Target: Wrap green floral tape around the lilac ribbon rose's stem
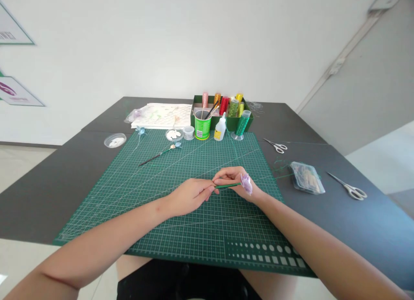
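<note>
Both hands meet above the green cutting mat (181, 239). A lilac artificial flower (246, 184) lies sideways between them, its green stem (228, 185) pointing left. My left hand (193, 195) pinches the stem's left end between thumb and fingers. Curled behind the stem, my right hand (231, 176) has its fingertips closed at that same end, close to my left fingers; exactly what they pinch is partly hidden. The flower head is in front of my right wrist. Thin green thread (284, 176) runs on the table's right side towards my right hand.
Behind the mat stand a green box of thread spools (224, 105), a green can with brushes (202, 126), a glue bottle (220, 128) and a teal spool (242, 123). A dark stick with small flowers (158, 155) lies left. Scissors (351, 190) and a plastic case (306, 178) lie right.
</note>
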The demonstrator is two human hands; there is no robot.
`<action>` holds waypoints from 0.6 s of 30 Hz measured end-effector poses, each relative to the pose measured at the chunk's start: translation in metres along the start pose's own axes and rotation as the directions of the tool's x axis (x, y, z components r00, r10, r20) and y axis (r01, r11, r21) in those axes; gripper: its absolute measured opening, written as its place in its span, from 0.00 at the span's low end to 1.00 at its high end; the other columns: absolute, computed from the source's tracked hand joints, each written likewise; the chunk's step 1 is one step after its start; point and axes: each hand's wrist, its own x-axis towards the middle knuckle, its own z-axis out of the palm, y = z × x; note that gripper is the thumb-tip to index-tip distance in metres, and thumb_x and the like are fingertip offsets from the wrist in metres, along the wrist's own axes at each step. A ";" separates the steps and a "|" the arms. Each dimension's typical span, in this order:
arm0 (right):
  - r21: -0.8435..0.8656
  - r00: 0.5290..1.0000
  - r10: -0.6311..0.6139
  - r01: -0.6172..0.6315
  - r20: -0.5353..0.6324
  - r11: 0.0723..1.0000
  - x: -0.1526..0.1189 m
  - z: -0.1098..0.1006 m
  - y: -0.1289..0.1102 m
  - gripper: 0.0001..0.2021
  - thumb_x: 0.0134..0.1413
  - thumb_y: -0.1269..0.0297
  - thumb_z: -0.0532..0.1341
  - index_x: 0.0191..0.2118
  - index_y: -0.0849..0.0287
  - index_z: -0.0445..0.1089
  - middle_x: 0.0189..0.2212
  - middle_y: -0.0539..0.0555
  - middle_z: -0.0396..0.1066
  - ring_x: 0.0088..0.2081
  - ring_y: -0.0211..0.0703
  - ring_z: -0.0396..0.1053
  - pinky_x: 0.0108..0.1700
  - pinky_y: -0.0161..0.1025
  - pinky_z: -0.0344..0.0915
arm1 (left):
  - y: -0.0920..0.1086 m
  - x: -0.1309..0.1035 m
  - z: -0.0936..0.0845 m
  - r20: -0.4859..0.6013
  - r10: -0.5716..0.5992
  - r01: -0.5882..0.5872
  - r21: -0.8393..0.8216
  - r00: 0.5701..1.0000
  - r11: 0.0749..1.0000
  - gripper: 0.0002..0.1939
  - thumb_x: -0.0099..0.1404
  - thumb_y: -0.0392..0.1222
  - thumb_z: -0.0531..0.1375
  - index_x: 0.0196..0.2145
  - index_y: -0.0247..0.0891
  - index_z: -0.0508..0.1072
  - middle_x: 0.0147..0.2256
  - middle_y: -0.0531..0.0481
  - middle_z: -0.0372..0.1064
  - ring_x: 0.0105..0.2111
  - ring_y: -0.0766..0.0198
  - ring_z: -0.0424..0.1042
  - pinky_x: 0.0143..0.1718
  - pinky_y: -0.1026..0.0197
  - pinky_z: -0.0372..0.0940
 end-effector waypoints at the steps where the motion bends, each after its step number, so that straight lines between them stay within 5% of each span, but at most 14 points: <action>1: 0.023 1.000 0.010 -0.009 -0.009 1.000 0.000 0.002 0.001 0.22 0.47 0.41 0.73 0.30 0.59 0.80 0.22 0.53 0.72 0.23 0.40 0.64 0.26 0.38 0.61 | 0.000 0.000 0.001 -0.003 0.015 -0.015 0.026 1.000 1.000 0.20 0.78 0.39 0.48 0.29 0.39 0.70 0.28 0.53 0.74 0.30 0.63 0.75 0.37 0.62 0.69; 6: 0.067 0.996 0.043 -0.038 -0.073 0.997 -0.001 0.004 0.000 0.24 0.44 0.38 0.73 0.30 0.58 0.80 0.19 0.51 0.68 0.22 0.38 0.60 0.25 0.38 0.56 | 0.001 -0.002 -0.001 -0.026 0.043 -0.039 0.134 0.999 0.990 0.15 0.79 0.39 0.48 0.40 0.38 0.74 0.32 0.51 0.76 0.33 0.62 0.77 0.39 0.61 0.71; 11: -0.001 0.990 0.013 -0.013 -0.140 1.000 -0.003 0.004 -0.004 0.21 0.48 0.43 0.72 0.29 0.59 0.80 0.16 0.44 0.52 0.21 0.33 0.45 0.26 0.37 0.45 | 0.001 -0.002 -0.003 -0.016 0.039 -0.036 0.180 0.999 0.983 0.15 0.79 0.39 0.48 0.42 0.38 0.75 0.33 0.51 0.77 0.32 0.62 0.78 0.37 0.61 0.70; 18: -0.026 0.990 0.029 -0.033 -0.137 0.999 -0.004 0.005 0.000 0.23 0.49 0.39 0.70 0.30 0.59 0.79 0.17 0.47 0.54 0.22 0.38 0.52 0.27 0.39 0.53 | 0.002 -0.004 -0.003 -0.005 0.063 -0.060 0.238 0.998 0.969 0.15 0.79 0.40 0.49 0.41 0.38 0.74 0.33 0.51 0.77 0.32 0.62 0.78 0.35 0.62 0.69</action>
